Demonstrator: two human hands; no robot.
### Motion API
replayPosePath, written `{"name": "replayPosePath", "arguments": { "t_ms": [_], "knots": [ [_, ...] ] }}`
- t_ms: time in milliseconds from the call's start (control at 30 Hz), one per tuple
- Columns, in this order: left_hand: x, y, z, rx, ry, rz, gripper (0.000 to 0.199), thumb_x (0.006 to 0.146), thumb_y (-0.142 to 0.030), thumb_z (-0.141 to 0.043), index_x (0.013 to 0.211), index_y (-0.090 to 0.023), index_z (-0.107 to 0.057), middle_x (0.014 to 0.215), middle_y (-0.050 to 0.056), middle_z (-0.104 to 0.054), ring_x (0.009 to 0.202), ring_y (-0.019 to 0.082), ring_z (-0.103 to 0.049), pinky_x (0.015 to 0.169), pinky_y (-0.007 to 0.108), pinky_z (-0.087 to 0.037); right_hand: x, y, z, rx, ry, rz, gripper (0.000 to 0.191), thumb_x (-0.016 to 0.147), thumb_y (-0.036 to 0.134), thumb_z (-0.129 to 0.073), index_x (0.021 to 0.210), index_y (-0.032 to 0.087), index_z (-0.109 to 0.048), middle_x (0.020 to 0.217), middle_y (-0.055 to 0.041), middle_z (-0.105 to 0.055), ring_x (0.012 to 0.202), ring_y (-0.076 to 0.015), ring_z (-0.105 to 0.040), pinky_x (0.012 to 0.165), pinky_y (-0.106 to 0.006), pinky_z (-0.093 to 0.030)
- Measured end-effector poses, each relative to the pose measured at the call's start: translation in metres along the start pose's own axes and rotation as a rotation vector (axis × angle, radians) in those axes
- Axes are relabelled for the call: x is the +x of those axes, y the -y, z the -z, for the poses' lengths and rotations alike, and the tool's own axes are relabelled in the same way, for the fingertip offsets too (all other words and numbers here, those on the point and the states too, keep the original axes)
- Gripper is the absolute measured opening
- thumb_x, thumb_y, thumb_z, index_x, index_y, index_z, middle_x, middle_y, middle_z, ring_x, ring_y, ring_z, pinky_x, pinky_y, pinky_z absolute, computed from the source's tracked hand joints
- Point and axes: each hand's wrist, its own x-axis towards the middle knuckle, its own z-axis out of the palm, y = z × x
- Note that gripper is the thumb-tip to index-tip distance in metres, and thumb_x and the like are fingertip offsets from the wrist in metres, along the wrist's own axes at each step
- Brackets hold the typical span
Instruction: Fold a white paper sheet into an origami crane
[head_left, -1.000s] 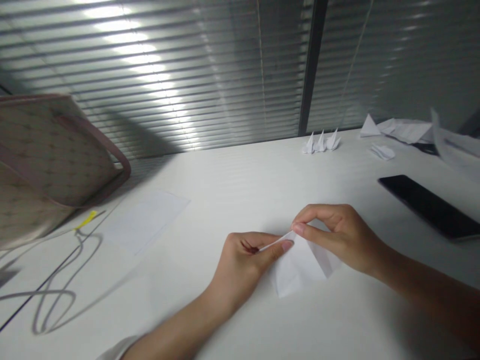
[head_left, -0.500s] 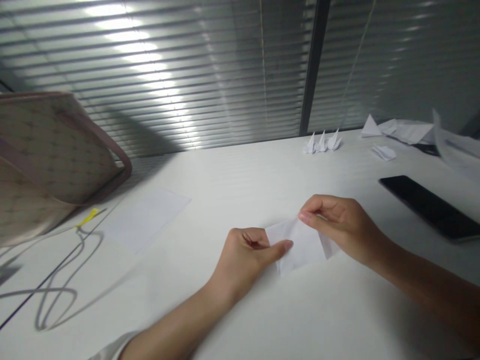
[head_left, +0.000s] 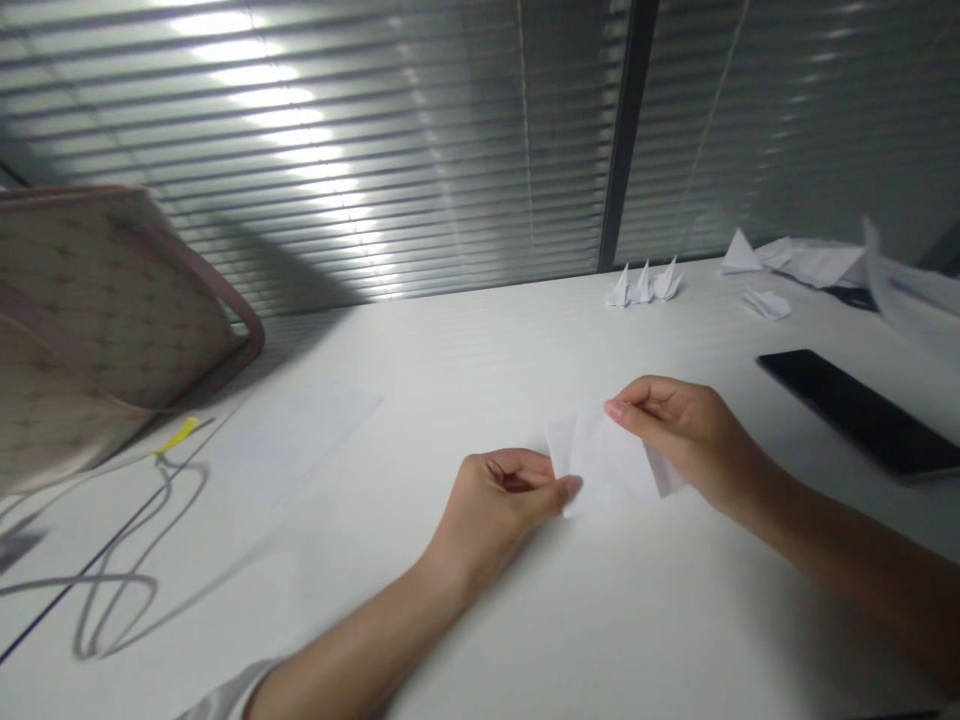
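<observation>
A folded sheet of white paper point(head_left: 611, 468) is held between my two hands, just above the white table point(head_left: 465, 360). My left hand point(head_left: 510, 500) pinches its lower left corner between thumb and fingers. At the upper edge, my right hand point(head_left: 675, 425) grips the paper with thumb and forefinger. A narrow flap shows along each side of the sheet. The other fingers of my right hand are partly hidden behind the paper and the palm.
Three small folded paper figures point(head_left: 643, 286) stand at the back. Right of them lie a small folded paper point(head_left: 766, 304), crumpled papers point(head_left: 814, 262) and a black phone point(head_left: 862, 410). On the left are a flat sheet point(head_left: 296, 440), grey cables point(head_left: 112, 580) and a bag point(head_left: 105, 310).
My right hand has moved slightly up and to the right, drawing the paper with it. The paper has turned, and my left thumb now covers less of it, nearer its lower left corner.
</observation>
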Motion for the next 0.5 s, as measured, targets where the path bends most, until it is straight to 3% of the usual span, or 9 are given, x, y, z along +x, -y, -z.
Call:
{"name": "replayPosePath", "arguments": {
  "t_ms": [267, 500],
  "knots": [
    [-0.0003, 0.0016, -0.0021, -0.021, -0.033, -0.005, 0.023, 0.061, -0.025, -0.083, 0.054, -0.016, -0.062, 0.052, -0.005, -0.06, 0.048, 0.007, -0.052, 0.052, 0.02, -0.041, -0.0008, 0.0003, -0.0018, -0.004, -0.007, 0.013, 0.022, 0.078, 0.04, -0.065, 0.071, 0.019, -0.063, 0.064, -0.0006, -0.063, 0.059, -0.0141, -0.057, 0.053, -0.025, -0.044],
    [-0.0009, 0.0034, -0.002, -0.091, -0.027, 0.043, 0.023, 0.056, -0.026, -0.085, 0.059, -0.016, -0.065, 0.056, -0.003, -0.064, 0.05, 0.008, -0.055, 0.053, 0.021, -0.043, 0.0023, -0.0013, 0.0006, 0.06, 0.012, -0.036, 0.025, 0.075, 0.043, -0.066, 0.07, 0.018, -0.063, 0.063, -0.0004, -0.062, 0.056, -0.0136, -0.055, 0.05, -0.025, -0.042]
  ]
}}
